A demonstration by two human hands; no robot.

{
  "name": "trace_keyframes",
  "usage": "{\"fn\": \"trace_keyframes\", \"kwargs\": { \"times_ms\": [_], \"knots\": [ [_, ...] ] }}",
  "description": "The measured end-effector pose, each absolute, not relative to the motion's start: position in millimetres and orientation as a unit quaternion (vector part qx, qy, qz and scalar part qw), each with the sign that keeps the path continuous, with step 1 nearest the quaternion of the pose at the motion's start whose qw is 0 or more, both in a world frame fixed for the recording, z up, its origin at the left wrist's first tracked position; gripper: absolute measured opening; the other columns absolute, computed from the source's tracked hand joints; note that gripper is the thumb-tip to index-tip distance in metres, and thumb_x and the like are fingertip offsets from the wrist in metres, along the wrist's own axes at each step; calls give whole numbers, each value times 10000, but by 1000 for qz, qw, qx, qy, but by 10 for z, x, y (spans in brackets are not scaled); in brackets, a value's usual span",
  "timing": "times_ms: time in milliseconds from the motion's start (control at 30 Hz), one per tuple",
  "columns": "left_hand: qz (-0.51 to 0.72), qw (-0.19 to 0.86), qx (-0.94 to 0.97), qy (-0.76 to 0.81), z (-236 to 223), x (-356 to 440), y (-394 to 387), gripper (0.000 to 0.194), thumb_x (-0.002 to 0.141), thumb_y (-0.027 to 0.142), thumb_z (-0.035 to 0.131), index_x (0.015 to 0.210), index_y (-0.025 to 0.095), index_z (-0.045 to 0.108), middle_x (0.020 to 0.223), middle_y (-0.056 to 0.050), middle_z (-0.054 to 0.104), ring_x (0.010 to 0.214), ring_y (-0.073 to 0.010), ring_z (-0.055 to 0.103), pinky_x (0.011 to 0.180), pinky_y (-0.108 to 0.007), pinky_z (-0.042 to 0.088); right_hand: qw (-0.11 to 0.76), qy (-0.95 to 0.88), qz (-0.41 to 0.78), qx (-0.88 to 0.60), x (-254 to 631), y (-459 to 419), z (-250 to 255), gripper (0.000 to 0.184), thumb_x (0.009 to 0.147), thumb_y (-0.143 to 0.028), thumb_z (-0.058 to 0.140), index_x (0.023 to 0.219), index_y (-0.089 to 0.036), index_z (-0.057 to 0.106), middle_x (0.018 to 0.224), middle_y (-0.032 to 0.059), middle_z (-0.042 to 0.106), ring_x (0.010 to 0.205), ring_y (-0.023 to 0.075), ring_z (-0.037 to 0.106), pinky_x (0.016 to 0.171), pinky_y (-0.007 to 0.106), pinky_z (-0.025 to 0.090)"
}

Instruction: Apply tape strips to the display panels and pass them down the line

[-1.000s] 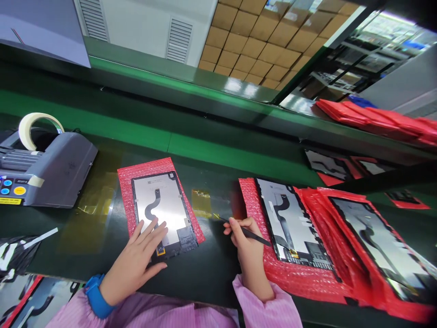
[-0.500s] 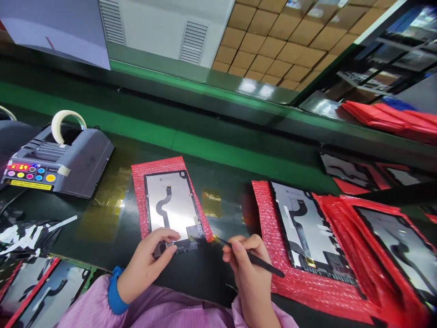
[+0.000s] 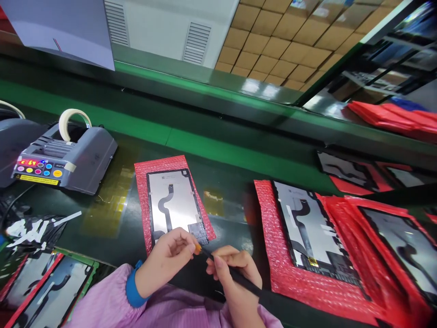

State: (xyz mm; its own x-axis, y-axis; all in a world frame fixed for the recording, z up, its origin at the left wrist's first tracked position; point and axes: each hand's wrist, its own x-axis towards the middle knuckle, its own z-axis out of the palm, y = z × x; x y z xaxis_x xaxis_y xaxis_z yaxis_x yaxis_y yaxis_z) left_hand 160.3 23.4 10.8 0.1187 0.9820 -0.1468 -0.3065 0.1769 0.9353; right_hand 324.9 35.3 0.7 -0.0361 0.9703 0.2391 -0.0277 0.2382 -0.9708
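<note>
My left hand (image 3: pixel 167 257) has its thumb and fingers closed on a small piece of amber tape (image 3: pixel 197 248). The tip of black tweezers (image 3: pixel 246 283) meets that tape; my right hand (image 3: pixel 235 269) grips them like a pen. Just beyond my hands lies a tablet screen panel (image 3: pixel 180 200), its silver back up, with a curved dark flex cable (image 3: pixel 165 207) on it. Beneath this panel is a red bubble-wrap bag (image 3: pixel 141 187). My left hand hides the panel's near left corner.
To the right, another screen panel (image 3: pixel 290 200) rests on red bubble wrap (image 3: pixel 264 218), beside more bagged panels (image 3: pixel 392 228). A grey tape dispenser (image 3: pixel 92 159) stands at the left, with white tape strips (image 3: pixel 30 232) in front. Amber film (image 3: pixel 109 205) covers part of the bench.
My right hand and the tweezers have moved left, bringing the amber tape to my left hand. My left hand has lifted from the panel's near edge, moved right and closed on the tape.
</note>
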Motion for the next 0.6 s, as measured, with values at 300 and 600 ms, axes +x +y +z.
{"fn": "trace_keyframes", "kwargs": {
  "times_ms": [300,600],
  "knots": [
    [445,336,579,595,63,1353,45,240,988,253,452,1204,209,548,1144,-106,690,1044,-210,662,945,-376,521,568,-548,449,-419,3316,402,-52,293,907,-218,673,698,-234,467,623,-35,668,427,107,597,383,213,481],
    [285,219,793,491,-111,962,-44,224,989,207,500,1206,193,553,1224,-91,711,1290,-236,582,1128,-481,443,450,-555,541,-443,3062,467,-265,352,866,-363,710,629,-222,491,575,-3,685,388,126,611,387,228,522]
  ]
}}
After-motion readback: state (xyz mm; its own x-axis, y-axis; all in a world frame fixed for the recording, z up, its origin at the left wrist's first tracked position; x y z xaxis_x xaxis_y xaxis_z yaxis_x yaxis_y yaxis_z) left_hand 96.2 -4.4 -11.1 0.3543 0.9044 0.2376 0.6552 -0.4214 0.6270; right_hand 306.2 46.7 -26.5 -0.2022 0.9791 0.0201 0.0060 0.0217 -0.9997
